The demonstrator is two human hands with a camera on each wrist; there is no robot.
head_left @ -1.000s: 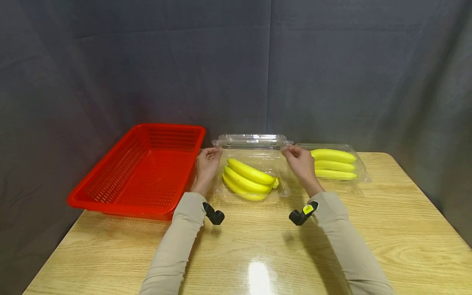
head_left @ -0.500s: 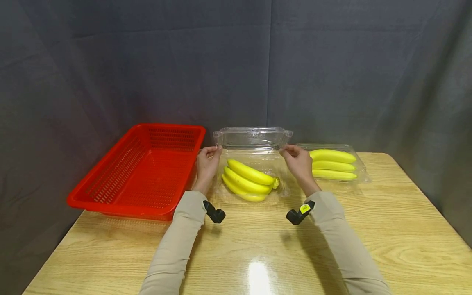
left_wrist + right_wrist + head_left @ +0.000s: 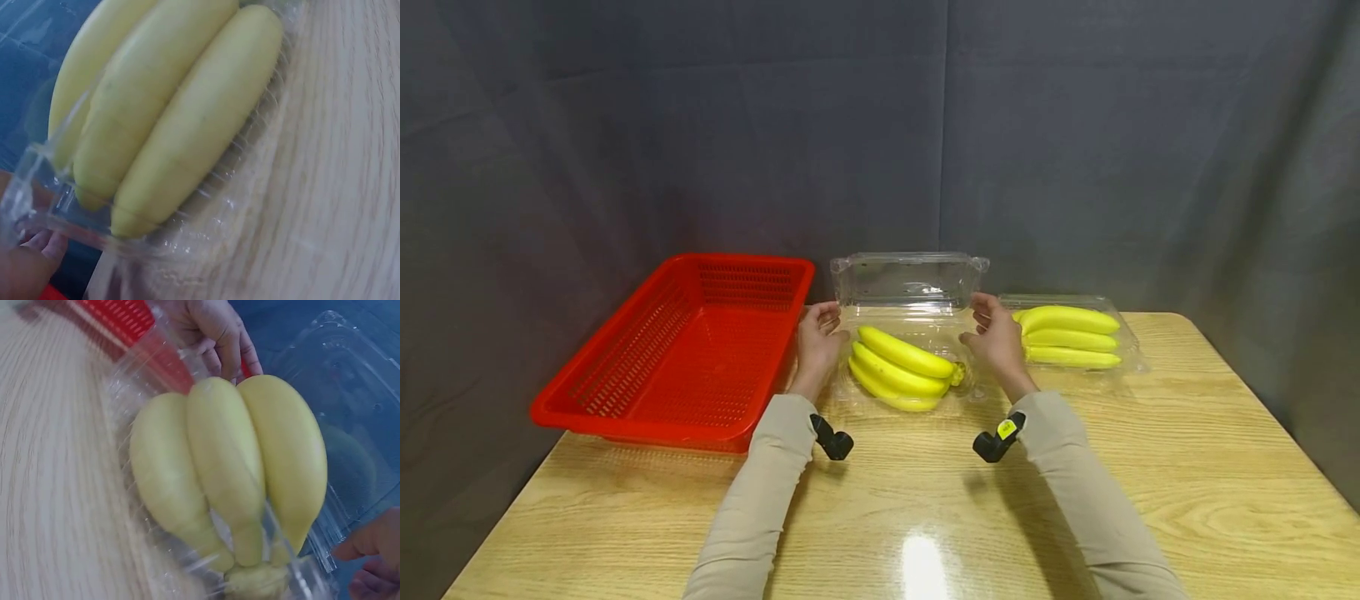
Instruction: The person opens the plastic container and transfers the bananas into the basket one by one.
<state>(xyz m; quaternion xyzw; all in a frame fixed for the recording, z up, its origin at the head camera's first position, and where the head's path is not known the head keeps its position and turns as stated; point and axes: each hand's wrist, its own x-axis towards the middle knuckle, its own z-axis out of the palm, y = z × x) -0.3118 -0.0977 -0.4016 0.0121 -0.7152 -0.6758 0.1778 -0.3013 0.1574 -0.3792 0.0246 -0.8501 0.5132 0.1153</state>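
A clear plastic clamshell container (image 3: 977,388) sits on the table in the head view, its lid (image 3: 910,279) standing raised at the back. Inside its base lies a bunch of bananas (image 3: 902,367), stem end to the right. My left hand (image 3: 820,342) is at the container's left side, thumb apart from the loosely bent fingers. At the right side is my right hand (image 3: 997,337), its fingers spread and thumb apart. In the right wrist view, the right fingers (image 3: 359,544) are near the hinge; whether they touch it I cannot tell. Neither hand pinches the container.
To the left stands a red perforated plastic basket (image 3: 715,358), close to my left hand. Behind my right hand, a second clear container (image 3: 1131,333) holds more bananas (image 3: 1071,337). A grey curtain (image 3: 880,125) hangs behind the wooden table (image 3: 880,500).
The lid has swung from leaning far back to standing more upright. Both hands have let go of the lid's edges and moved slightly down along the container's sides, their fingers now parted.
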